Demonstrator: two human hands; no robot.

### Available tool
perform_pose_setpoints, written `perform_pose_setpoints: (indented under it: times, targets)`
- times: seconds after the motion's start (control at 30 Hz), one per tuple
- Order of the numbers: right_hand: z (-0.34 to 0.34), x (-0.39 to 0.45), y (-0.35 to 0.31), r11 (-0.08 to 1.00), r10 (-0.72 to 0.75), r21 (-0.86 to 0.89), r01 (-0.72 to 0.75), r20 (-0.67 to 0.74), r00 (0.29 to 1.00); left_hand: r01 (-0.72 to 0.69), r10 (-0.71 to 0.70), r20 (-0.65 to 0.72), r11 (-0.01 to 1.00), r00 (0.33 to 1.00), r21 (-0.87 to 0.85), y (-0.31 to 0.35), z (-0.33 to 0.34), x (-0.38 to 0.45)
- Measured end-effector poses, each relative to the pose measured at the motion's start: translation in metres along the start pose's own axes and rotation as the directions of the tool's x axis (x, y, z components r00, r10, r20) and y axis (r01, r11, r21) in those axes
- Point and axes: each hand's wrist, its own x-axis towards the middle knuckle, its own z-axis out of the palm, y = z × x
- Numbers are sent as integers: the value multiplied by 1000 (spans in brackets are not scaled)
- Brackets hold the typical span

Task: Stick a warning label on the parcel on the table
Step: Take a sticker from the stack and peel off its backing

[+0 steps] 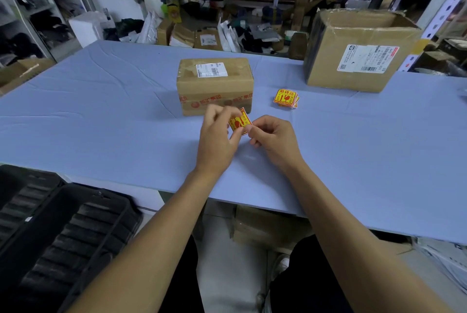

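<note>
While both hands, left hand [217, 133] and right hand [271, 137], pinch a yellow-red warning label [240, 122] with unreadable print, the taped brown parcel [215, 85] sits at 12 o'clock, label stack [286, 98] at 2.

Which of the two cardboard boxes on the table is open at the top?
The large box at the far right: its top flaps stand up. The small parcel nearer the hands is taped shut.

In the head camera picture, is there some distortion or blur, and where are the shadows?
Head view: wide-angle bending curves the table edge and the shelf beam above; the far clutter is soft and the corners blur; lighting is even, with a faint shadow under the left hand and right hand holding the warning label; its print is slightly blurred.
</note>
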Motion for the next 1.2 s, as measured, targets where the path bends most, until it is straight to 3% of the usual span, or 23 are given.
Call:
perform_pose_setpoints:
  times: [0.1,0.4,1.2]
  targets:
    - [-1,1,1,1000,-12,-2,12,30,999,-96,95,72,995,993,15,-1,2,-2]
    - [0,1,0,999,6,42,-10,88,996,117,-110,59,986,992,-121,-3,-1,1]
    - [-1,2,3,997,1,73,-6,69,998,191,-172,112,961,979,-199,-1,-2,-1]
